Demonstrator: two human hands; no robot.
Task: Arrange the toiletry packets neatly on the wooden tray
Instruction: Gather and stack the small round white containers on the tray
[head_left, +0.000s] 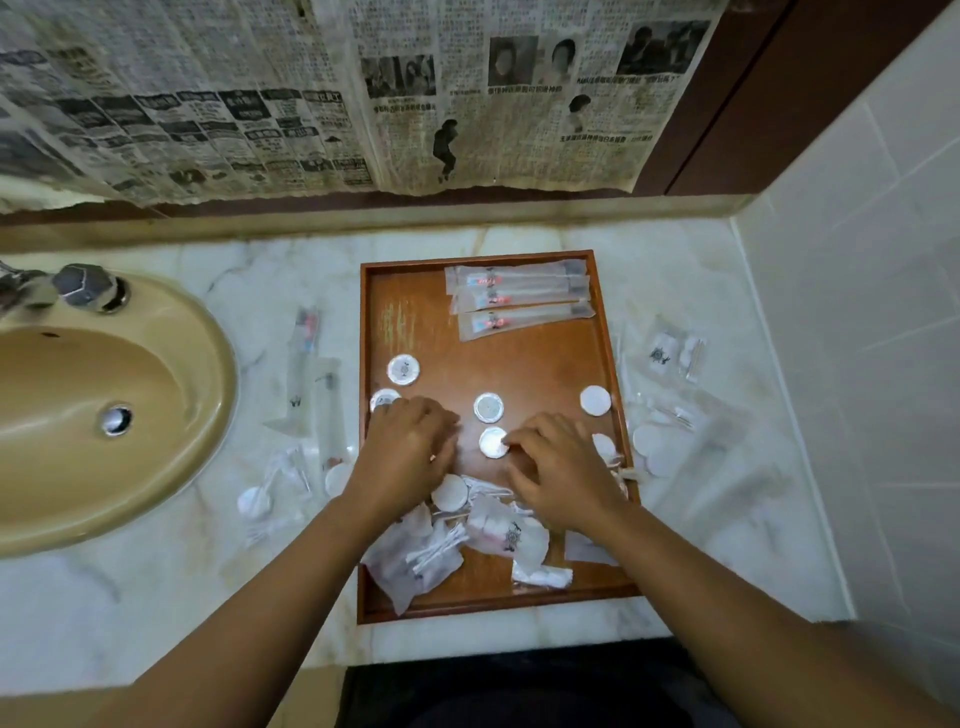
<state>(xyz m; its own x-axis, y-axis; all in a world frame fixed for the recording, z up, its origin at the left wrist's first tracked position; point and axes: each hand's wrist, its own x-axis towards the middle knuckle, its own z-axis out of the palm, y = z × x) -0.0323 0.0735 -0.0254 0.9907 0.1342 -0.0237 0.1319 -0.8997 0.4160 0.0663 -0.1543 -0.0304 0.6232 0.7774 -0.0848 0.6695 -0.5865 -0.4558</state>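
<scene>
Bare forearms (291, 587), left hand (408, 449), right hand (563, 467)

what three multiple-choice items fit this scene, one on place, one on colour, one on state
1. Where on the wooden tray do the long packets lie? A near end B far end C left edge
2. What colour is the sink? A beige B blue C black
3. How do the cotton-bud packets at the near end lie? A in a row B stacked C jumbled
Key: 1 B, they lie by the far rim; 2 A, its basin is beige; 3 C, they overlap at odd angles.
</scene>
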